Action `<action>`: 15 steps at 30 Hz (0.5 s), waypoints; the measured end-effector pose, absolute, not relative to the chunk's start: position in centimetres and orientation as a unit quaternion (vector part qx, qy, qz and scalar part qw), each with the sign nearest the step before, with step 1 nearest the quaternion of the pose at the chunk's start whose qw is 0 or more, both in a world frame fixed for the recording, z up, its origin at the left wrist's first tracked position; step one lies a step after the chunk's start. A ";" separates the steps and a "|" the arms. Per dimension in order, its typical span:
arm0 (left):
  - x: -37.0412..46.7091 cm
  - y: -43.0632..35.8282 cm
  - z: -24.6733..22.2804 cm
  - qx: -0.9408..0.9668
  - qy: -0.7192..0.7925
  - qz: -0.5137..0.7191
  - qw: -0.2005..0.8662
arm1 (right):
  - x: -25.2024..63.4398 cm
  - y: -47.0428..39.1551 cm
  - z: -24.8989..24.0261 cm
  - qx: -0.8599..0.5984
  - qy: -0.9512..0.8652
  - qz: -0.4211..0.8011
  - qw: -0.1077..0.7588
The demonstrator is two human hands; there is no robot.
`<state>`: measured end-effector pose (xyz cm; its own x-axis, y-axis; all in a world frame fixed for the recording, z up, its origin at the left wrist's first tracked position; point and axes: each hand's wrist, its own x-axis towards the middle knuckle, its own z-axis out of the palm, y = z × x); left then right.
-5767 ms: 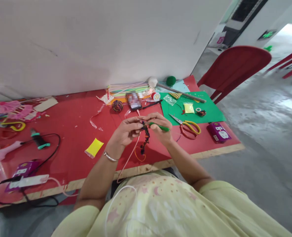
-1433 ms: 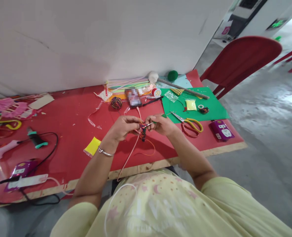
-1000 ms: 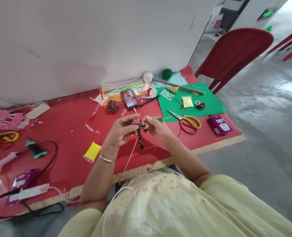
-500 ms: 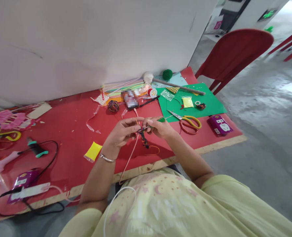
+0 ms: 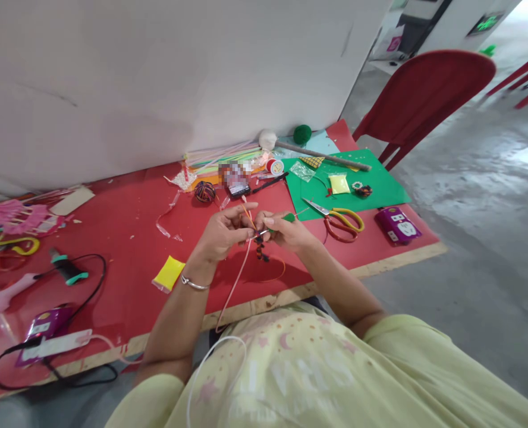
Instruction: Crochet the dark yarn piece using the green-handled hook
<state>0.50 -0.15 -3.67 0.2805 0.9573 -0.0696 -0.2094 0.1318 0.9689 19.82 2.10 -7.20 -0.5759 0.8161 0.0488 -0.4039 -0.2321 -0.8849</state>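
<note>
My left hand (image 5: 227,230) pinches a small dark multicoloured yarn piece (image 5: 260,248), with an orange strand running up over its fingers. My right hand (image 5: 286,230) is closed around a green-handled hook (image 5: 289,218), whose metal tip meets the yarn piece at my left fingertips. From the piece, a loose orange strand loops down to the right above the red tabletop (image 5: 125,238). Beyond my left hand lies a ball of multicoloured yarn (image 5: 205,192). A phone (image 5: 238,188), partly pixelated, is just past my fingers.
Scissors (image 5: 342,224) lie right of my right hand, near a purple socket block (image 5: 398,226). A yellow packet (image 5: 169,273) sits by my left wrist. A grey stick (image 5: 321,154) crosses the green sheet (image 5: 380,190). Behind stands a wall (image 5: 157,77); a red chair (image 5: 433,95) is right.
My left hand's fingers have shifted slightly and the orange strand over them now slants up to the left. The hanging yarn piece and its loose loop have swung a little.
</note>
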 end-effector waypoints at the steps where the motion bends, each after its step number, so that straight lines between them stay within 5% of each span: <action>1: 0.6 -0.1 -3.8 0.481 0.398 0.464 0.629 | 19.8 2.0 -7.2 -0.217 -0.472 0.750 0.410; 15: 0.5 -0.7 -4.2 0.476 0.393 0.534 0.578 | 18.4 0.0 -6.1 -0.270 -0.527 0.590 0.549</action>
<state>0.48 -0.74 -4.18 0.1209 0.9912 0.0532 -0.2426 -0.0224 0.9699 18.41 -0.04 -6.11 -0.2528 0.9317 0.2607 -0.3631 0.1584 -0.9182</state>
